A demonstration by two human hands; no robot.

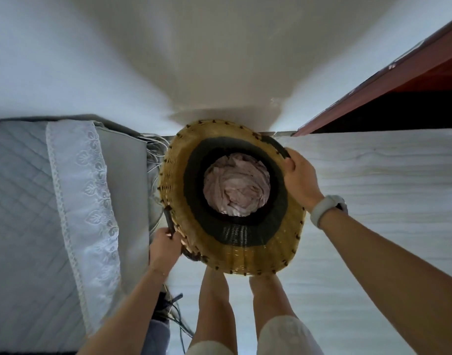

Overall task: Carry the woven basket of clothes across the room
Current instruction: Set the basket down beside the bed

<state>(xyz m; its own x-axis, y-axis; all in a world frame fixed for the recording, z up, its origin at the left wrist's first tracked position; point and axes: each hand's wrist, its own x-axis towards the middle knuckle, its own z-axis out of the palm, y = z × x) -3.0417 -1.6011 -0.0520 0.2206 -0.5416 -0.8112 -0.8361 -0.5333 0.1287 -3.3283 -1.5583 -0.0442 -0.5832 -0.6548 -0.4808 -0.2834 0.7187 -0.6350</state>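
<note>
- Bed [27, 201] with lace-edged cloth [84, 190] lies at your left.
- Your left hand [164, 245] grips the woven basket's [245, 257] dark handle [169, 222].
- Pink clothes [236, 184] fill the basket, above your legs.
- Your right hand [300, 180] clasps its far rim.

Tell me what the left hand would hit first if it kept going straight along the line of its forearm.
Probably the woven basket itself: the left hand already grips the dark handle at the rim, and the forearm points up toward the basket's side. Beyond lie tangled cables and the white wall. Depth is hard to judge here.
</note>
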